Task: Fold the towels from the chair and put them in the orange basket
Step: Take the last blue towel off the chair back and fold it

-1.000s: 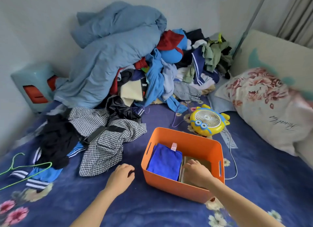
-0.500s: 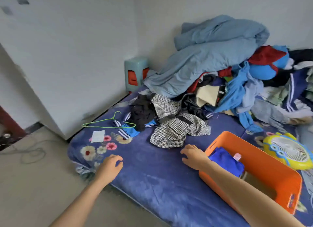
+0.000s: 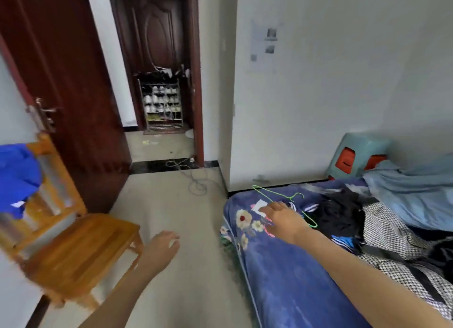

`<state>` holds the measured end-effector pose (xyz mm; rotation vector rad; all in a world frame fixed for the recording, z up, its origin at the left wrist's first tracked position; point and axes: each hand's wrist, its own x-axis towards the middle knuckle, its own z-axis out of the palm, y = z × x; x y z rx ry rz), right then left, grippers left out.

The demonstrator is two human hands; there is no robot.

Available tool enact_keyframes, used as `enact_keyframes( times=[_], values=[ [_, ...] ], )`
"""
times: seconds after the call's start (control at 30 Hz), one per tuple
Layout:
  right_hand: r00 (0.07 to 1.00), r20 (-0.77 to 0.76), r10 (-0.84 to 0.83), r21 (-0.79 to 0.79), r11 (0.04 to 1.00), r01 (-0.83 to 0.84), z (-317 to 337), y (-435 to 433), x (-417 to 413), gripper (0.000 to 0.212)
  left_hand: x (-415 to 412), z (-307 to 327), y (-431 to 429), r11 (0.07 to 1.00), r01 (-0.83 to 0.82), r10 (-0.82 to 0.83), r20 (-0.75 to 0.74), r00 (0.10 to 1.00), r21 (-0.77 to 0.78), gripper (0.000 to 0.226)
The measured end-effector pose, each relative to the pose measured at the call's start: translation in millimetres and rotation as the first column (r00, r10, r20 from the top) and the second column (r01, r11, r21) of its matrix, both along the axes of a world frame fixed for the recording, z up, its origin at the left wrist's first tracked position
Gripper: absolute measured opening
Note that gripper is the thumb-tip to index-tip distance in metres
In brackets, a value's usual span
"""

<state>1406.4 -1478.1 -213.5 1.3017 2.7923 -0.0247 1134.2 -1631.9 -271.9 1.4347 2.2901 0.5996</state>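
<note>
A wooden chair (image 3: 81,251) stands at the left on the floor. A bright blue towel (image 3: 17,175) hangs over its backrest at the frame's left edge. My left hand (image 3: 163,245) hovers over the floor just right of the chair seat, fingers apart, holding nothing. My right hand (image 3: 282,216) reaches out above the corner of the blue floral bed (image 3: 282,266), fingers spread and empty, near a green hanger (image 3: 277,195). The orange basket is out of view.
Dark clothes (image 3: 340,215), a checked garment (image 3: 392,232) and a light blue duvet (image 3: 416,188) lie on the bed. A teal stool (image 3: 358,156) stands by the wall. A dark red door (image 3: 61,82) is open behind the chair. A cable (image 3: 196,180) lies on the floor.
The view has swung left, away from the basket and clothes pile toward the chair and doorway. My right hand left the basket; both hands now reach out, empty.
</note>
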Motion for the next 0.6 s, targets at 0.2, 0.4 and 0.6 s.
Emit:
enact_keyframes(
  times=[0.2,0.4,0.6],
  values=[
    [0.969,0.022,0.246,-0.016,0.969,-0.246,1,-29,-40,0.047,-3,4,-66,0.960,-0.255,0.248,0.065,0.966,0.118,0.018],
    [0.900,-0.014,0.436,-0.134,0.891,-0.434,-26,-58,-59,0.058,1,-14,-132,0.869,-0.491,0.489,0.045,0.871,0.060,0.026],
    [0.839,0.014,0.544,-0.152,0.831,-0.536,-29,-58,-109,0.049,-22,-18,-169,0.802,-0.592,0.592,0.018,0.805,0.085,0.022]
  ],
)
